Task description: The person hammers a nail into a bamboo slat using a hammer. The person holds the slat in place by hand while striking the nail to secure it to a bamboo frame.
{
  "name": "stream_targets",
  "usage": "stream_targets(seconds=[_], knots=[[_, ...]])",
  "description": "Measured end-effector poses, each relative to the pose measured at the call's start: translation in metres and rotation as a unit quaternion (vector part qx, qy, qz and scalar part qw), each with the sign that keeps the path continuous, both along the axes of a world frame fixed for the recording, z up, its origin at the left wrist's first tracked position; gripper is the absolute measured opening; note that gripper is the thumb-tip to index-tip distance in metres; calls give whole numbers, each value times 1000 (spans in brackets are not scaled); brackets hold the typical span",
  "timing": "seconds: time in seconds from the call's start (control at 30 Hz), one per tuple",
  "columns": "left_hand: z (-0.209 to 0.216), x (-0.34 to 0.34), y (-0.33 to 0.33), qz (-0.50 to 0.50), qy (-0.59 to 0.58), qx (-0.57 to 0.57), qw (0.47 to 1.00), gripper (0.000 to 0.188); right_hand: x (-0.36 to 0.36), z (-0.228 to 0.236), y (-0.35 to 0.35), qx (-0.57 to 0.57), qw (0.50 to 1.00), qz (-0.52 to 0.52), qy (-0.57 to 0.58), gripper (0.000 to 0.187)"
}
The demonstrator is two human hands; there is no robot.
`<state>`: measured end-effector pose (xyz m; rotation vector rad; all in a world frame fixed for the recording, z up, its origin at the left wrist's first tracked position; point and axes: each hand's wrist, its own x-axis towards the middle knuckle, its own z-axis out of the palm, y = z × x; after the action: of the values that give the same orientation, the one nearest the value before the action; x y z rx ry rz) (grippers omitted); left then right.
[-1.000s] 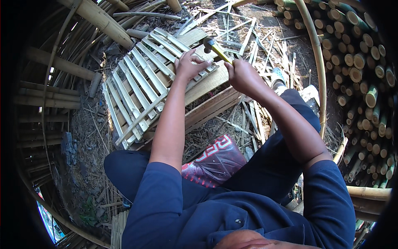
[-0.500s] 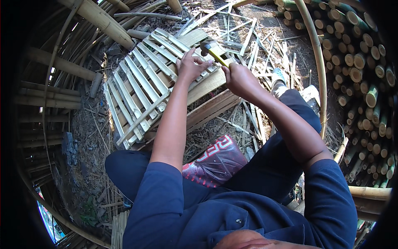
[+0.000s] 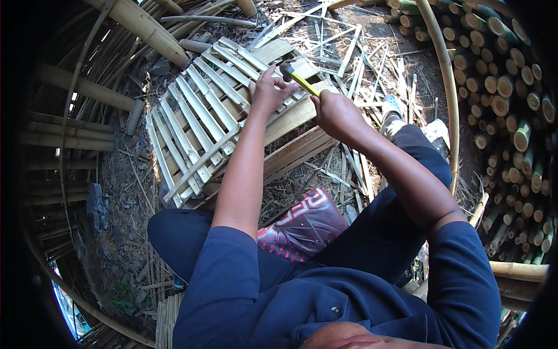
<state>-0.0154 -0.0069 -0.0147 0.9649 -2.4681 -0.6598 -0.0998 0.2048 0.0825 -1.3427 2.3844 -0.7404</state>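
Observation:
My right hand [image 3: 338,114] is wrapped round the yellow handle of a hammer [image 3: 304,82]. Its dark metal head hovers just above the slats, close to the fingers of my left hand [image 3: 271,95]. That left hand lies over the slat ends, thumb and fingers bent toward each other; whatever sits between them is too small to make out. Beneath both hands is a slatted panel of pale split bamboo strips [image 3: 200,96], laid side by side with a crosswise strip [image 3: 200,166] along the near left ends. Wooden boards [image 3: 293,119] support it at the right.
Cut bamboo poles [image 3: 500,87] are stacked at the right behind an upright curved pole [image 3: 444,75]. Loose bamboo strips [image 3: 349,55] litter the ground beyond the panel. Thick poles [image 3: 142,32] slant in at the upper left. A printed dark cloth [image 3: 308,230] lies between my legs.
The hammer head has dipped slightly and now sits a little lower beside my left hand. Both hands stay in nearly the same place, and the panel has not visibly moved.

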Motion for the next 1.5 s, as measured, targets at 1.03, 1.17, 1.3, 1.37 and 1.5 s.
stream_targets(seconds=[1.03,1.17,1.3,1.37,1.5], knots=[[8,2,-2,-22,16,111,993,45,7,-13,-1,25,999,-17,-13,41],[17,8,2,-35,34,94,994,44,13,7,-2,-55,998,-16,2,40],[19,5,7,-14,13,82,996,43,11,-7,-5,17,1000,-23,7,41],[16,6,4,-12,-1,69,998,43,11,-1,-2,-3,1000,-17,-1,41],[15,4,0,-19,10,57,998,41,12,-8,-2,-7,1000,-17,5,40]])
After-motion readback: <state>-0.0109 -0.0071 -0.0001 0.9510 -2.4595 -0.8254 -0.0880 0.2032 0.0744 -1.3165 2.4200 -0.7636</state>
